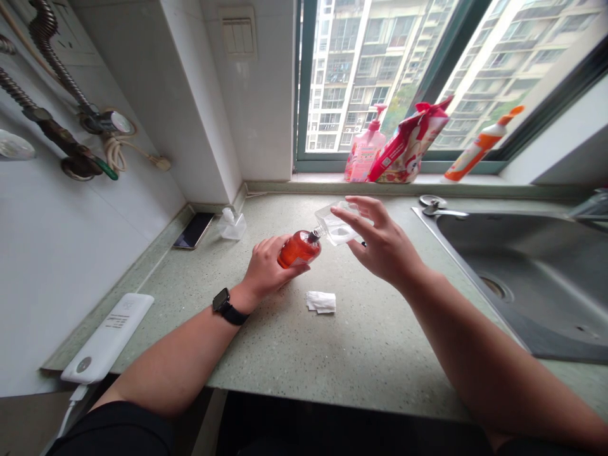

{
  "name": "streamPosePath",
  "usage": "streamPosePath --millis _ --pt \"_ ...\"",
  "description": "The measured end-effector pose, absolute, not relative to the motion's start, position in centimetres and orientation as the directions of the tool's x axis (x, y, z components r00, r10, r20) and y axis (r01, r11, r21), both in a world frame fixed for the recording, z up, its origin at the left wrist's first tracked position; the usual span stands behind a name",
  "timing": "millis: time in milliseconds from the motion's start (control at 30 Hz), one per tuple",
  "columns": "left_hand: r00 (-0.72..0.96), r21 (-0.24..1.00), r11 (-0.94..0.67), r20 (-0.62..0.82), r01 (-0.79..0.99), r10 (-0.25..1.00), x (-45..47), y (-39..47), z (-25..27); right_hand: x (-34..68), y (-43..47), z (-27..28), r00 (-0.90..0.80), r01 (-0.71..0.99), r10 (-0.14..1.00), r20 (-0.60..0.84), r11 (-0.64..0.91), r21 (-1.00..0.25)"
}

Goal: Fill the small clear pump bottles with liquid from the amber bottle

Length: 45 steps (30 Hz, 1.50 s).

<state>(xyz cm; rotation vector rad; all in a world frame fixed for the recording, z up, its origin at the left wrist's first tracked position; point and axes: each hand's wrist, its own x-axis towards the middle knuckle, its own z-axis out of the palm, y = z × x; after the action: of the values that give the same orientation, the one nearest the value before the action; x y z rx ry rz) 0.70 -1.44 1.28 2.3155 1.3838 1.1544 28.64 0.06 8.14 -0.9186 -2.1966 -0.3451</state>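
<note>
My left hand [270, 266] is wrapped round a bottle of orange-red liquid [299, 250], tilted with its dark-ringed neck pointing up and to the right. That neck meets the mouth of a clear square bottle [332, 225], which leans towards it. Around the clear bottle are the fingers and thumb of my right hand [380, 240], which hide part of it. Something small and black shows by my right thumb, too covered to name. Below the bottles, a folded white tissue [321, 302] lies on the speckled green counter [285, 348].
A small clear bottle with a white top [232, 225] stands near a phone [194, 230] at the back left. A white power bank [108, 339] lies at the left edge. The steel sink [536, 278] is on the right; pink, red and orange containers line the windowsill [318, 178].
</note>
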Motion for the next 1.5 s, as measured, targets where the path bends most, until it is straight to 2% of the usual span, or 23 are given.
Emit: streamPosePath --millis 367,767,1100,1500 --pt "0.244 0.539 -0.526 0.509 0.658 0.826 0.74 -1.36 1.21 28.65 0.08 8.17 -0.479 0.708 0.522 0.706 0.705 -0.041" --pt "0.244 0.536 -0.534 0.519 0.654 0.819 0.75 -1.32 1.17 28.55 -0.32 8.28 -0.42 0.765 0.606 0.676 0.636 -0.096" --pt "0.248 0.532 -0.538 0.521 0.654 0.817 0.77 -1.36 1.3 28.41 -0.24 7.95 -0.416 0.773 0.608 0.676 0.628 -0.09" --pt "0.251 0.507 -0.539 0.528 0.673 0.811 0.74 -1.48 1.21 28.7 -0.79 8.55 -0.479 0.74 0.634 0.607 0.664 -0.109"
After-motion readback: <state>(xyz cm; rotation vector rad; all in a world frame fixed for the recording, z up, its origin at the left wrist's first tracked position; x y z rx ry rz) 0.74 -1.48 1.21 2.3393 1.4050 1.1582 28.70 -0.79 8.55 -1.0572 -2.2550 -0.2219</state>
